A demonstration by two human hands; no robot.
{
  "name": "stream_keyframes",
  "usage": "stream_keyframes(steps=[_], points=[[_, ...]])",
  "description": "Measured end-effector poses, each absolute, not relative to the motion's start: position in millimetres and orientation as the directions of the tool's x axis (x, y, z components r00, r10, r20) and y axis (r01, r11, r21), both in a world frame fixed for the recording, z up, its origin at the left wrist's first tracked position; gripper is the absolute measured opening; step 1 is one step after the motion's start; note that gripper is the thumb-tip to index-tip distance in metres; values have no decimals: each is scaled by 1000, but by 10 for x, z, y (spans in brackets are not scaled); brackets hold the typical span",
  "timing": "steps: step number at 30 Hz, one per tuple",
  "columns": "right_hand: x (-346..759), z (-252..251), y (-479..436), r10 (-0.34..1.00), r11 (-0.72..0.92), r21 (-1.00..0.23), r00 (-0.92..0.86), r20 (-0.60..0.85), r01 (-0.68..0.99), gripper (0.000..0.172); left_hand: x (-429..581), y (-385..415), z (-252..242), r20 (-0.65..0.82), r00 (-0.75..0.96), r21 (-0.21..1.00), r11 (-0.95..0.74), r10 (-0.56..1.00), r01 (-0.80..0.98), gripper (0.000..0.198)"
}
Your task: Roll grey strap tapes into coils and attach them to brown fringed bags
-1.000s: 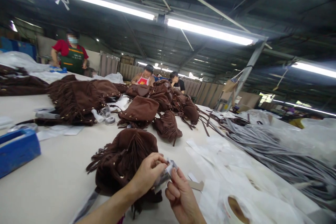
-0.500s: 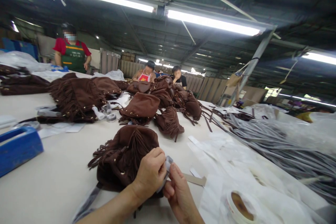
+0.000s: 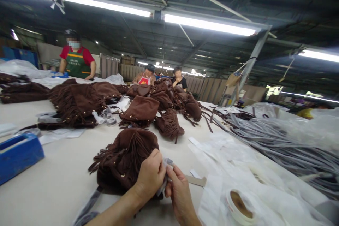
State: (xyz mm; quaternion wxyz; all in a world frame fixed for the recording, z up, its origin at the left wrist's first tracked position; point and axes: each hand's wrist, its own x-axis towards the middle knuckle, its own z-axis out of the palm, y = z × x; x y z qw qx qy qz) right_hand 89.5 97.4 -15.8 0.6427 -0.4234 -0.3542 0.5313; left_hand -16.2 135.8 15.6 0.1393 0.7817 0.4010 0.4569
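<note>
A dark brown fringed bag (image 3: 119, 164) with small metal eyelets sits on the table in front of me. At its right side, my left hand (image 3: 150, 171) is closed, its fingertips against a strap wrapped in greyish plastic (image 3: 167, 164). My right hand (image 3: 180, 190) pinches the same wrapped strap between thumb and fingers, just right of the left hand. Part of the strap is hidden behind my hands. Another plastic-covered strap (image 3: 88, 204) trails from the bag's lower left toward the near edge.
More brown fringed bags (image 3: 140, 109) are piled across the table (image 3: 63, 169). A blue tape dispenser (image 3: 21, 155) stands left. A tape roll (image 3: 239, 206) and white sheets (image 3: 225, 162) lie right, before bundled grey-wrapped straps (image 3: 278, 148). A person in a green apron (image 3: 78, 61) stands beyond.
Both hands have shifted slightly left in view, still at the wrapped strap. The view has moved a little. The person in the green apron has moved an arm down to the table.
</note>
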Motion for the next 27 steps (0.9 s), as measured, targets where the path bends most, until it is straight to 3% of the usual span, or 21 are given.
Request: stream_keyframes(steps=[3, 7, 9, 13, 16, 18, 21, 23, 25, 27], points=[[899, -175, 996, 979, 106, -921, 203, 30, -376, 46, -163, 1410, 149, 487, 194, 780, -524, 852, 342, 19], [879, -168, 1028, 973, 136, -934, 220, 64, -329, 43, -201, 1420, 165, 455, 196, 810, -495, 869, 315, 18], [870, -168, 1039, 962, 152, -946, 261, 76, -285, 43, -206, 1367, 177, 499, 243, 765, -554, 832, 329, 20], [900, -197, 1039, 952, 154, -953, 298, 72, -260, 43, -172, 1220, 179, 516, 485, 565, -706, 706, 427, 20], [956, -208, 1018, 957, 157, -932, 282, 62, -328, 40, -171, 1179, 205, 503, 543, 525, -737, 673, 426, 26], [987, -195, 1001, 966, 152, -904, 255, 50, -399, 40, -208, 1203, 250, 522, 520, 595, -726, 676, 346, 25], [998, -165, 986, 973, 152, -878, 225, 52, -453, 40, -285, 1271, 321, 568, 289, 724, -635, 771, 270, 26], [986, -147, 989, 971, 163, -872, 234, 57, -462, 41, -311, 1300, 338, 620, 191, 702, -646, 761, 299, 29], [970, -132, 993, 969, 157, -863, 245, 40, -479, 45, -303, 1302, 319, 657, 310, 592, -725, 687, 351, 32], [959, -117, 981, 970, 132, -856, 244, 7, -500, 50, -276, 1291, 293, 605, 496, 506, -782, 622, 364, 36]])
